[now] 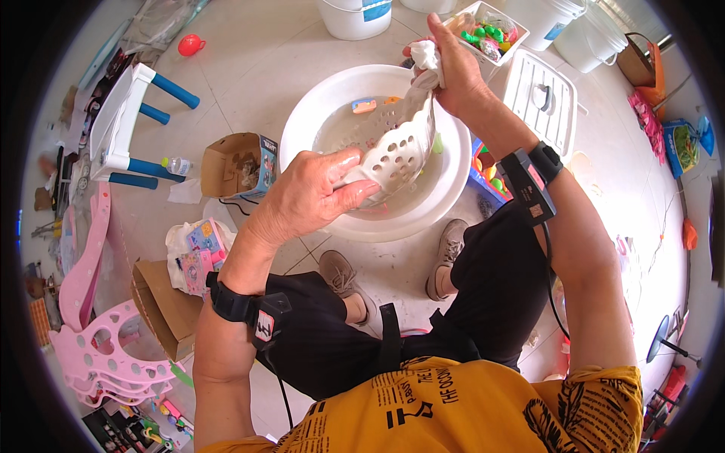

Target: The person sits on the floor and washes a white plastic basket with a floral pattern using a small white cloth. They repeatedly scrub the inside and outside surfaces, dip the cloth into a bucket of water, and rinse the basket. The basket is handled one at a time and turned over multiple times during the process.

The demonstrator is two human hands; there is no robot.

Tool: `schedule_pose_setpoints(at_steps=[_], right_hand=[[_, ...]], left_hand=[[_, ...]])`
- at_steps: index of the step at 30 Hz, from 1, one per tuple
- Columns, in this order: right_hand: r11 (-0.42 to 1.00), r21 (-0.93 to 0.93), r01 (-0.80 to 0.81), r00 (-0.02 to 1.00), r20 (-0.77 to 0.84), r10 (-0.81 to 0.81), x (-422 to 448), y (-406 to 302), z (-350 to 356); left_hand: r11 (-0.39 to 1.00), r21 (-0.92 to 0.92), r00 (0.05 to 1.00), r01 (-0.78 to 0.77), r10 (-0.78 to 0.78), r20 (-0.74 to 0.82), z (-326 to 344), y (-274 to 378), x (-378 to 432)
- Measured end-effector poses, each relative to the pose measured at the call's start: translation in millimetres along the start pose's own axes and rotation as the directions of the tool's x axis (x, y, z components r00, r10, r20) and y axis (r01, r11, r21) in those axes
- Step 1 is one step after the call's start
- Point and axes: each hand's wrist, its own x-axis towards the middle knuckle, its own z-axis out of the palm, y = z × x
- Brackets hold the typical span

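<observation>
Between my hands a white perforated plastic basket [399, 156] is held tilted over a round white basin [294, 113]. My left hand [308, 195] grips its near rim, thumb and fingers on either side, and the skin looks wet. At the far end my right hand [459, 76] holds a bunched white cloth [426, 55] against the basket's scalloped rim. Water stands in the basin. A small blue-and-orange toy [363, 106] lies in it near the far side, and a pale green piece [438, 143] shows beside the basket. Part of the water is hidden behind the basket.
Beyond the basin are a white bucket [357, 20] and a white bin of colourful toys [491, 34]. A lidded white box [541, 102] stands right. To the left are an open cardboard box [218, 170], a white stool with blue legs [122, 124] and pink plastic parts [90, 283].
</observation>
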Motion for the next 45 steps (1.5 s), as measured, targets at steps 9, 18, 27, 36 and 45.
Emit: schedule_pose_setpoints(at_steps=[9,18,27,36,45], right_hand=[[0.871,-0.447,0.206,0.840,0.537,0.077,-43,-31,1],[0.820,-0.506,0.267,0.727,0.664,0.173,-55,-15,15],[0.792,-0.536,0.293,0.748,0.644,0.160,-63,-17,27],[0.535,-0.692,0.484,0.765,0.632,0.125,-67,-8,36],[0.914,-0.361,0.184,0.975,0.188,-0.122,-32,57,20]], left_hand=[[0.985,0.164,0.998,0.058,-0.060,0.007,-10,-6,-11],[0.973,0.209,0.994,0.098,-0.086,-0.064,-18,-2,-10],[0.957,0.282,0.997,0.070,-0.056,-0.058,-20,0,-10],[0.935,0.306,0.984,0.181,-0.175,-0.047,-15,-7,-11],[0.939,0.098,0.913,0.330,-0.291,-0.287,-28,-40,-4]])
